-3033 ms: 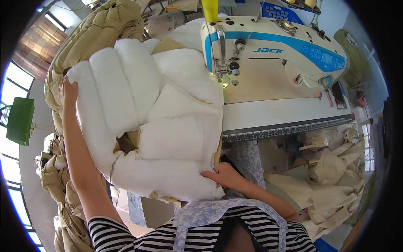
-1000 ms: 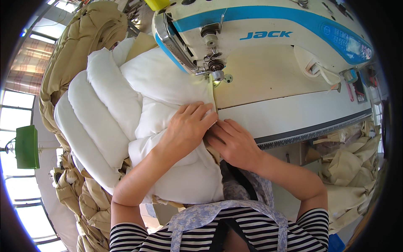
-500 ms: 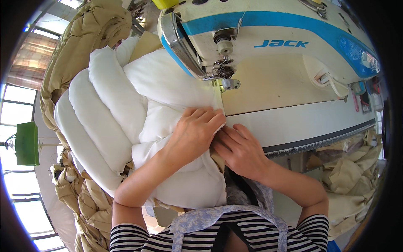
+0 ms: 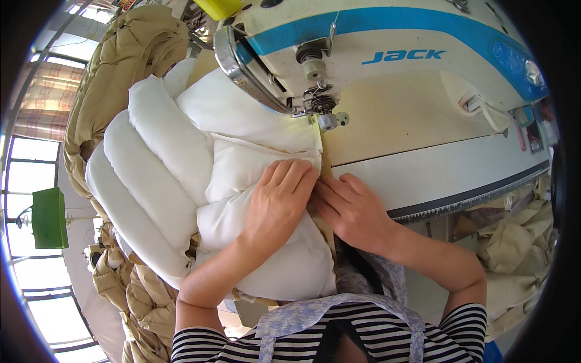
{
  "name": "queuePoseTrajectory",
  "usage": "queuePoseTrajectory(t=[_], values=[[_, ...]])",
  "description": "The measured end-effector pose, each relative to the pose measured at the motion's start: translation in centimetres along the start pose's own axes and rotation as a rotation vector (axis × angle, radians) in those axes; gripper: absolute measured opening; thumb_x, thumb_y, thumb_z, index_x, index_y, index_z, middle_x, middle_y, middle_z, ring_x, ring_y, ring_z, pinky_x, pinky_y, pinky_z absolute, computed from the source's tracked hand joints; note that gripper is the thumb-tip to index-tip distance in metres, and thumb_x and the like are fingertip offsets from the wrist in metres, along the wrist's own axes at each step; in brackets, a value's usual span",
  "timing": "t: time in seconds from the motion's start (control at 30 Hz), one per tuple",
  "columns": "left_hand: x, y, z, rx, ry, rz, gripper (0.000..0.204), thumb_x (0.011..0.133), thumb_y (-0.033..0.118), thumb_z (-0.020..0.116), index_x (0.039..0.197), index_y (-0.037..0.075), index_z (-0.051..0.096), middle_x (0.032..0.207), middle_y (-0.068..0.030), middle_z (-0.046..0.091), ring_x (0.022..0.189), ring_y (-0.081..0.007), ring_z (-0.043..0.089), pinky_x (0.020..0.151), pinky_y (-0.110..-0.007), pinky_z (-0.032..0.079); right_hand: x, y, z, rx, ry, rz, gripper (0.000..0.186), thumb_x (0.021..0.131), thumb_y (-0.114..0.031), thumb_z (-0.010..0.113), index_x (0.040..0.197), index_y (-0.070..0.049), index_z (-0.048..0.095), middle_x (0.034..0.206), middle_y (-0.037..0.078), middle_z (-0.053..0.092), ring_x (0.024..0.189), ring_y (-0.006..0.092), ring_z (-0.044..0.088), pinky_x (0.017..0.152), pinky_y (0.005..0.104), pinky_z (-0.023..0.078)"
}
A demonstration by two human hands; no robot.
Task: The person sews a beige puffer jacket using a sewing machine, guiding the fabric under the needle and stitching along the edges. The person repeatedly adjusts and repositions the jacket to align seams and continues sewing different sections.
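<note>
A puffy white padded garment piece [image 4: 163,145] with quilted rolls lies to the left of the sewing machine [image 4: 387,36] and under its head. Its right edge runs beneath the presser foot area [image 4: 316,118]. My left hand [image 4: 281,193] rests on the white fabric with fingers bent together, gripping the edge. Close against it, my right hand [image 4: 351,209] pinches the same edge from the right, with a beige layer showing just below. The fingertips of both hands meet at the edge and are partly hidden.
A ruler strip [image 4: 466,202] lines the table's front edge. Beige padded garments [image 4: 130,54] are heaped at the far left, with more beige cloth [image 4: 514,248] at the lower right. A green box-shaped object [image 4: 49,218] is at the left, and small tools [image 4: 525,130] lie at the machine's right end.
The view has shifted slightly. My left fingers have slid a little down along the edge, baring a fold of white fabric above them. My right hand stays beside it.
</note>
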State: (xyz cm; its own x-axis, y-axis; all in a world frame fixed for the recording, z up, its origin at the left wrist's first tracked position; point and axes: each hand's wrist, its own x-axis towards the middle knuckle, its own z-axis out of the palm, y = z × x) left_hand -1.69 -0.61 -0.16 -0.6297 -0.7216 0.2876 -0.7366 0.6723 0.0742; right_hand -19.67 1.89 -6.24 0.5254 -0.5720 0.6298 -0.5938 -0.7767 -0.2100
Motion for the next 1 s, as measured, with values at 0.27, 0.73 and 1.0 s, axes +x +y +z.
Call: queuePoseTrajectory(t=[0.27, 0.73, 1.0], values=[[0.2, -0.2, 0.9, -0.100, 0.006, 0.022, 0.025, 0.077, 0.000, 0.070, 0.101, 0.003, 0.064, 0.122, -0.0099, 0.064, 0.116, -0.0324, 0.061, 0.097, -0.041, 0.050, -0.8, -0.4, -0.1, 0.045, -0.031, 0.014, 0.028, 0.078, -0.011, 0.061, 0.100, 0.002, 0.070, 0.108, 0.014, 0.066, 0.114, 0.0265, 0.057, 0.091, 0.0372, 0.044], [1.0, -1.1, 2.1, -0.023, 0.007, 0.017, 0.018, 0.084, 0.002, 0.067, 0.100, 0.007, 0.061, 0.125, -0.0060, 0.066, 0.116, -0.0258, 0.065, 0.111, -0.055, 0.037, 0.2, 0.1, -0.4, -0.007, -0.059, 0.027, 0.025, 0.078, -0.013, 0.062, 0.097, 0.002, 0.070, 0.109, 0.013, 0.068, 0.114, 0.0263, 0.058, 0.097, 0.0390, 0.043], [2.2, -3.7, 3.1, -0.012, 0.054, 0.084, 0.019, 0.083, 0.002, 0.068, 0.100, 0.008, 0.062, 0.117, -0.0039, 0.070, 0.108, -0.0230, 0.067, 0.112, -0.058, 0.036, 1.0, 1.1, 0.6, -0.078, -0.077, 0.037, 0.027, 0.081, -0.014, 0.061, 0.102, -0.001, 0.071, 0.115, 0.011, 0.068, 0.118, 0.0243, 0.057, 0.101, 0.0399, 0.041]])
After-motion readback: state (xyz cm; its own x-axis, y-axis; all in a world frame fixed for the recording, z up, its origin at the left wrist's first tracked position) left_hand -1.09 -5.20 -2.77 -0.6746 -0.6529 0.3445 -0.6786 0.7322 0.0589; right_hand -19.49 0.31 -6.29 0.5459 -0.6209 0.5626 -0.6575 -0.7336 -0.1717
